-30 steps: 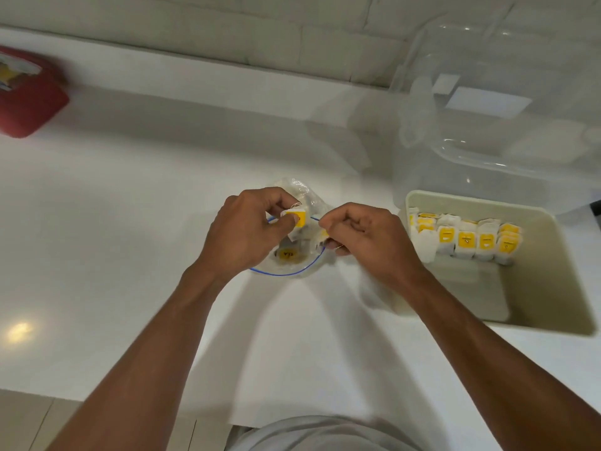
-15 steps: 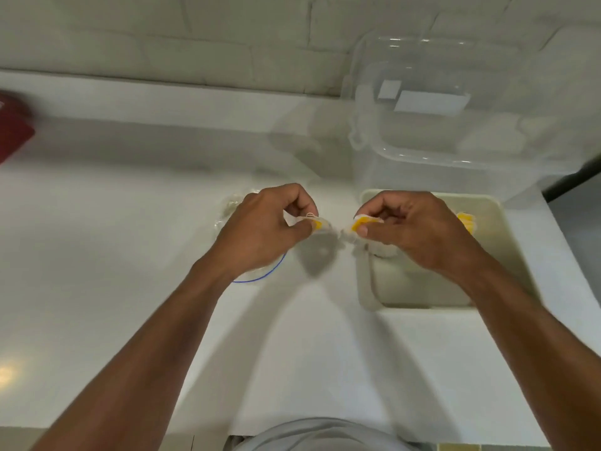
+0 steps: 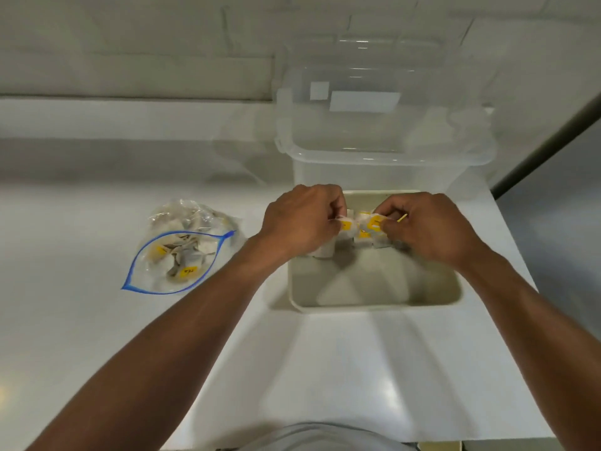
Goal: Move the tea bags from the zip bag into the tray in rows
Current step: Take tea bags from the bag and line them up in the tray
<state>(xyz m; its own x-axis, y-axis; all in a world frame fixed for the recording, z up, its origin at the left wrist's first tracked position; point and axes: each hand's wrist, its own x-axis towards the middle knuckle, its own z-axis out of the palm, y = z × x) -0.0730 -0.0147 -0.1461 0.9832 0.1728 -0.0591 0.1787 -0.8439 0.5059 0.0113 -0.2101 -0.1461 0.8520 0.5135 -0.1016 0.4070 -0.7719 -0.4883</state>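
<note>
Both hands have travelled rightward, away from the zip bag (image 3: 182, 249), and now hover over the far end of the tray (image 3: 374, 305), a shallow cream plastic tub with rounded corners. The left hand (image 3: 302, 219) curls fingers and thumb around a small white paper tea bag (image 3: 344, 224) with a yellow tag; the right hand (image 3: 429, 222) pinches a second tea bag (image 3: 374, 222) likewise. Beneath them a row of tea bags (image 3: 362, 237) stands near the tray's far wall. The crinkled clear zip bag lies on the glossy white counter (image 3: 97, 320) to the left, its blue-edged mouth gaping, loose tea bags (image 3: 187, 255) inside. A clear plastic box (image 3: 383, 157) stands behind the tray.
</note>
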